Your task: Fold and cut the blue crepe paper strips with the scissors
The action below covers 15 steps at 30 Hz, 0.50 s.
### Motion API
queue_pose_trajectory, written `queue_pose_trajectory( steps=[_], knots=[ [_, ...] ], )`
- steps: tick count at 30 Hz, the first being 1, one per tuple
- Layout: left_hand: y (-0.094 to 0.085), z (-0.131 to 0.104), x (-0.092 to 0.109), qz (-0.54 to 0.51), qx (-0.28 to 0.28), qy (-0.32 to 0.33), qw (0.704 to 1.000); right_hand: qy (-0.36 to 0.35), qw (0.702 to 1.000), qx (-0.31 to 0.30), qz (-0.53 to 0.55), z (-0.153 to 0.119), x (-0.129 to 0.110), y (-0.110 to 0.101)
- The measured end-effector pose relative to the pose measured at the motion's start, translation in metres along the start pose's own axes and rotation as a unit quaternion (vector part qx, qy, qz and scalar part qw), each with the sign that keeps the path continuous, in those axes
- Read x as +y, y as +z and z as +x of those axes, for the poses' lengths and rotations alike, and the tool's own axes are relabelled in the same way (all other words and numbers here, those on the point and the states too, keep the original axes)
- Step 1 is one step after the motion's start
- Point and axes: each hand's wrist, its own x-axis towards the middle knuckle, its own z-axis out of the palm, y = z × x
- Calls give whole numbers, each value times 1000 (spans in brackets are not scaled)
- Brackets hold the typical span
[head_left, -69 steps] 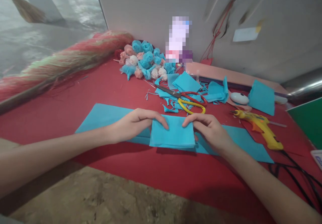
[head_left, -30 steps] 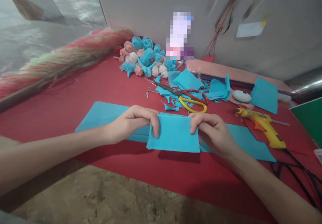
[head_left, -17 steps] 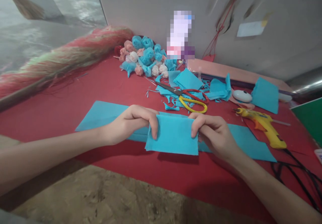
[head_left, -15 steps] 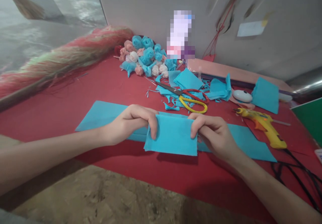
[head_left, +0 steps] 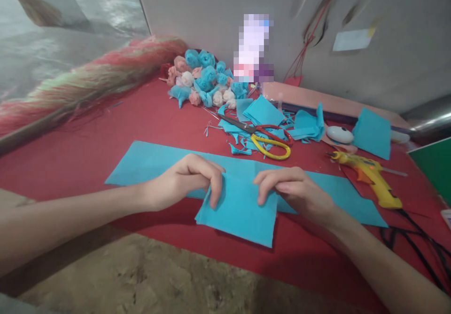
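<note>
A folded, layered square of blue crepe-like paper (head_left: pixel 243 215) lies over the middle of a long blue paper strip (head_left: pixel 141 161) and hangs past its near edge. My left hand (head_left: pixel 197 180) pinches the square near its upper left corner, thumb hidden beneath. At its upper right, my right hand (head_left: pixel 299 192) has its bent fingers closed on the paper, and its thumb is mostly hidden. The strip runs across the red tabletop (head_left: pixel 81 159) under both hands.
Scissors (head_left: pixel 271 145) with red and yellow handles lie among blue scraps beyond the strip. A yellow glue gun (head_left: pixel 373 175) with a black cord is at right. Blue, pink and white paper flowers (head_left: pixel 207 76) are piled at the back, beside a broom (head_left: pixel 88 76).
The blue square has come down nearer to me and lies flatter, showing more of its surface. My right hand has shifted slightly left and toward me on it; my left hand has lowered a little.
</note>
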Motion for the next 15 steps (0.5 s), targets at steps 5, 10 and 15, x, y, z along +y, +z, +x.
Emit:
queue_pose_trajectory(
  steps=[5, 10, 15],
  knots=[
    [10, -3, 3, -17, -45, -39, 998, 52, 998, -30, -10, 0, -4, 10],
    [22, -5, 6, -100, -81, -83, 988, 65, 994, -83, 12, 1, -7, 21],
    [27, -5, 1, -135, -86, -114, 980, 82, 993, -88, -5, 2, -6, 25]
  ],
)
